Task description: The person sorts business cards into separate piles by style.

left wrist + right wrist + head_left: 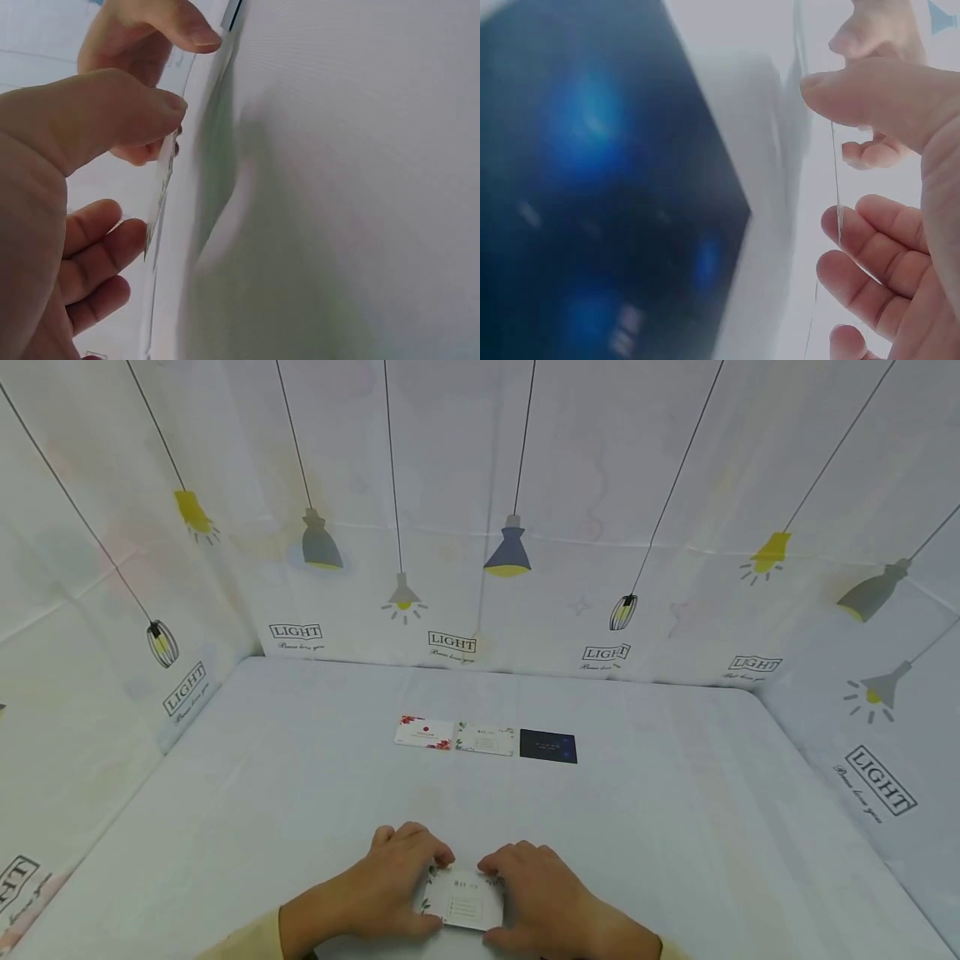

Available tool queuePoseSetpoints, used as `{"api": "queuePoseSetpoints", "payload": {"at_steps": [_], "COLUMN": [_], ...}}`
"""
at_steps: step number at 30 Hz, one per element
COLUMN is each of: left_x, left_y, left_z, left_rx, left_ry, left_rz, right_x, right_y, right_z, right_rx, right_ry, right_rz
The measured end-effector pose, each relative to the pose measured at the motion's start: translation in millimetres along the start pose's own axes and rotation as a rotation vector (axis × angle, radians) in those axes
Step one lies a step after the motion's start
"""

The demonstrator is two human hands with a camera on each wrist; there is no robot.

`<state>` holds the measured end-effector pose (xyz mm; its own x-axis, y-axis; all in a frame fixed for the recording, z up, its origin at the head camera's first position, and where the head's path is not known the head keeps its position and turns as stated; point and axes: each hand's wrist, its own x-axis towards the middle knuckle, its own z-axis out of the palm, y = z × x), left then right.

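Observation:
Near the front of the table, both hands hold a white business card (463, 900) with a green leaf pattern and small print. My left hand (393, 883) pinches its left end between thumb and fingers. At the right end, my right hand (546, 897) grips it the same way. In both wrist views the card shows nearly edge-on as a thin strip. Farther back lie three cards in a row: a white card with red flowers (424, 732), a white leaf-patterned card (484, 739) and a dark blue card (548, 746).
A dark card with blue spots (607, 187) looms large and blurred at the left of the right wrist view. White cloth (300, 785) covers the table. Cloth walls (450, 460) printed with hanging lamps rise at the back and sides.

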<state>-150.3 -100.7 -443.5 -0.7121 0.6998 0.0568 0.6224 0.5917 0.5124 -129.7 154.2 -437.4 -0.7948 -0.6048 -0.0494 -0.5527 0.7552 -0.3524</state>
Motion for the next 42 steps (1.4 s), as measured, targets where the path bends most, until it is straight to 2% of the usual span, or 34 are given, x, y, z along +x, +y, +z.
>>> {"api": "queuePoseSetpoints", "payload": {"at_steps": [9, 21, 27, 33, 42], "left_x": [7.4, 25.2, 38.3, 53.0, 79.2], "left_y": [-2.9, -9.2, -12.9, -17.4, -31.4], "left_z": [-2.6, -6.3, -10.7, -18.4, -35.1], "left_rx": [0.0, 0.037, 0.052, 0.041, -0.014], "left_ry": [0.023, 0.073, 0.092, 0.109, 0.167], "left_rz": [-0.022, -0.01, -0.014, -0.023, -0.055], "right_x": [3.3, 14.5, 21.6, 30.3, 49.8], "right_y": [2.2, 10.7, 16.6, 26.5, 45.5], "right_z": [-12.9, -21.1, -26.8, -29.5, -39.5], "right_rx": [0.038, 0.047, 0.084, 0.062, 0.032], "right_ry": [0.028, 0.109, 0.148, 0.224, 0.321], "right_rz": [0.033, 0.043, 0.051, 0.03, 0.127]}}
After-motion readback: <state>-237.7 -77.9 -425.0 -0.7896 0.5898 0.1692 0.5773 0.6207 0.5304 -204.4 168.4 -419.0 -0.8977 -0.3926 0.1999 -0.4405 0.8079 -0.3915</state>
